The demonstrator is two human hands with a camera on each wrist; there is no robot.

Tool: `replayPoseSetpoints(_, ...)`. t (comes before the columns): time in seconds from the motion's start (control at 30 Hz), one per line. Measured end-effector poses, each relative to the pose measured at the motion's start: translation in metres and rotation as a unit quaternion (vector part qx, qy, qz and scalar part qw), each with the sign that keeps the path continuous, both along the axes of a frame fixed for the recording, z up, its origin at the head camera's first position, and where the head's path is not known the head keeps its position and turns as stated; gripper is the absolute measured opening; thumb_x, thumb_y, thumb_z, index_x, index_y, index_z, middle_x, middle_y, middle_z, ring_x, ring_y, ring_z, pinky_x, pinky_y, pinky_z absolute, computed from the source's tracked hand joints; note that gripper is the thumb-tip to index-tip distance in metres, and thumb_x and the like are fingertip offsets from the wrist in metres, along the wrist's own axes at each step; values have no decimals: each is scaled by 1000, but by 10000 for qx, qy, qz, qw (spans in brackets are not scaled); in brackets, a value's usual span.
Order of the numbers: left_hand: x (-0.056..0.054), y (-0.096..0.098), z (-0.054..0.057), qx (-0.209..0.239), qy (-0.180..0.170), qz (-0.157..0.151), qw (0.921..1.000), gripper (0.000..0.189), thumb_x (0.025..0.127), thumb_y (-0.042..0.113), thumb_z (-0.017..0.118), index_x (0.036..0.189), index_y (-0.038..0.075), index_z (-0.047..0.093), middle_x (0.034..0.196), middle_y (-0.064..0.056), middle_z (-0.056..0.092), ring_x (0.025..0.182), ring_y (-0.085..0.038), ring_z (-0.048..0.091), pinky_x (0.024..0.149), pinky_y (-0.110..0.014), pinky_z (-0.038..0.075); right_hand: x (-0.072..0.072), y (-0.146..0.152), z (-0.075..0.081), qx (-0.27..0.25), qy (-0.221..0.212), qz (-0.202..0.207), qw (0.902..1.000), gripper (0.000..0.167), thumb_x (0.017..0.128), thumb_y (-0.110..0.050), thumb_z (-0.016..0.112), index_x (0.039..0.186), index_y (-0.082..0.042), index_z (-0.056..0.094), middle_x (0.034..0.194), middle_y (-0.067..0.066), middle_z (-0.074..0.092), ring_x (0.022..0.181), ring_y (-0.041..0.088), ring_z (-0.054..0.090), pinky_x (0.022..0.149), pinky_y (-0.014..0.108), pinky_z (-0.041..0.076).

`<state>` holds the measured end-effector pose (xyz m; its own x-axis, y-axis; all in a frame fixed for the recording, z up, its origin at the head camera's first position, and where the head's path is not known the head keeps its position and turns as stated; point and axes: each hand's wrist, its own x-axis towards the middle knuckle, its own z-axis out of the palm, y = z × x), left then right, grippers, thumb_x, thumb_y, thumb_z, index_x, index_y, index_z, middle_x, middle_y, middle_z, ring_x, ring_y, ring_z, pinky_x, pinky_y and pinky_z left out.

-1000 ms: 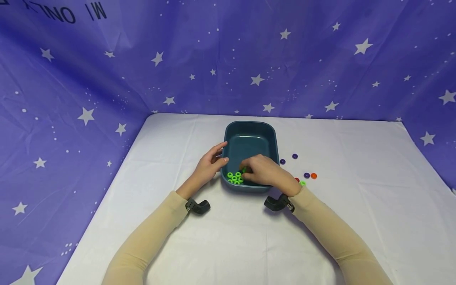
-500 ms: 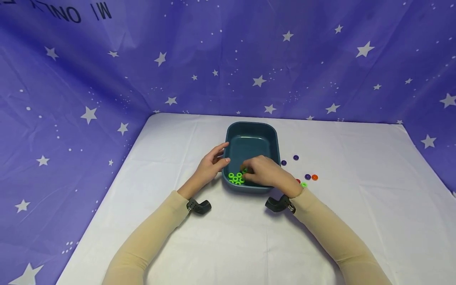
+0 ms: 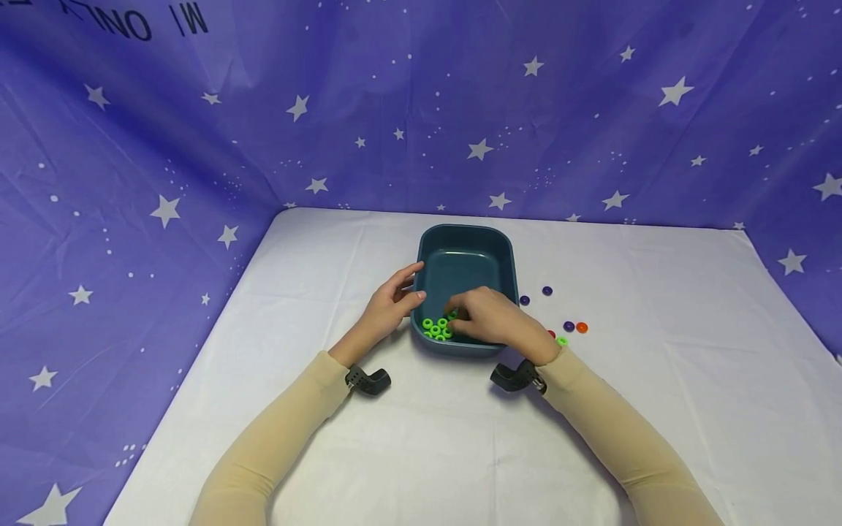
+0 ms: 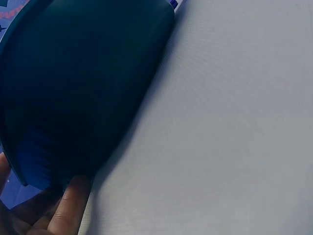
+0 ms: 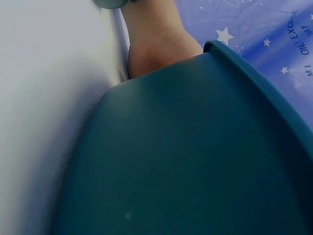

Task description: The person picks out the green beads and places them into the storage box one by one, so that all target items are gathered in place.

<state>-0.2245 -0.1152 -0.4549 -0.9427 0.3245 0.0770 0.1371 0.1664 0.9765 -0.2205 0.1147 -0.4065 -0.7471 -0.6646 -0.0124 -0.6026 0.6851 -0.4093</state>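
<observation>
A dark teal rectangular tub (image 3: 464,348) sits on the white-covered table. My left hand (image 3: 388,303) holds its left wall, with thumb and forefinger tips at the rim; in the left wrist view, fingers (image 4: 71,205) press its outer side. Inside the tub's near left corner lie several green ring-shaped beads (image 3: 435,330). My right hand (image 3: 485,314) reaches into the tub beside them, its fingers curled and pinching a green bead (image 3: 452,315) that is partly hidden. The right wrist view shows mostly the tub's outer wall (image 5: 186,147), hiding the right fingers.
To the tub's right lie purple beads (image 3: 569,326), an orange bead (image 3: 582,327), a red bead (image 3: 551,334) and a green bead (image 3: 562,341), some partly behind the right wrist. A purple star-printed curtain (image 3: 480,109) stands behind and beside the table (image 3: 421,453).
The head view has shifted very slightly. Both hands, the tub and the beads keep their places relative to one another.
</observation>
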Motion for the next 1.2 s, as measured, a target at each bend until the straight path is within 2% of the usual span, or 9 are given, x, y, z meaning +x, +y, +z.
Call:
replayPoseSetpoints(0.2, -1, 1, 1, 71, -27, -23, 10000, 60, 103, 17, 58, 159, 14, 36, 157, -23, 43, 137, -40, 54, 100, -51, 58, 0, 0, 1, 4, -1, -11, 10000, 21, 92, -20, 73, 110, -11, 77, 83, -2, 75, 67, 5, 60, 63, 25, 52)
replayPoseSetpoints(0.63, -2, 1, 2, 52, -2, -7, 10000, 60, 103, 17, 58, 159, 15, 37, 156, -22, 45, 135, -39, 56, 97, -45, 60, -2, 0, 1, 68, 7, -42, 10000, 21, 92, -21, 73, 110, -11, 77, 79, -4, 72, 66, 5, 59, 64, 26, 53)
replayPoseSetpoints(0.87, -3, 2, 2, 36, -16, 3, 10000, 60, 103, 17, 59, 159, 16, 37, 156, -21, 44, 136, -39, 55, 99, -50, 59, -3, 1, 2, 12, 17, 2, 10000, 21, 92, -21, 73, 110, -11, 77, 80, -3, 73, 66, 4, 60, 62, 25, 52)
replayPoseSetpoints(1.2, 1, 0, -1, 57, 13, -11, 10000, 59, 103, 17, 59, 158, 18, 39, 156, -22, 43, 137, -40, 54, 98, -47, 60, -3, 7, 6, -1083, 178, -18, 9940, 24, 93, -17, 71, 113, -5, 76, 87, 0, 77, 75, 7, 66, 70, 27, 57)
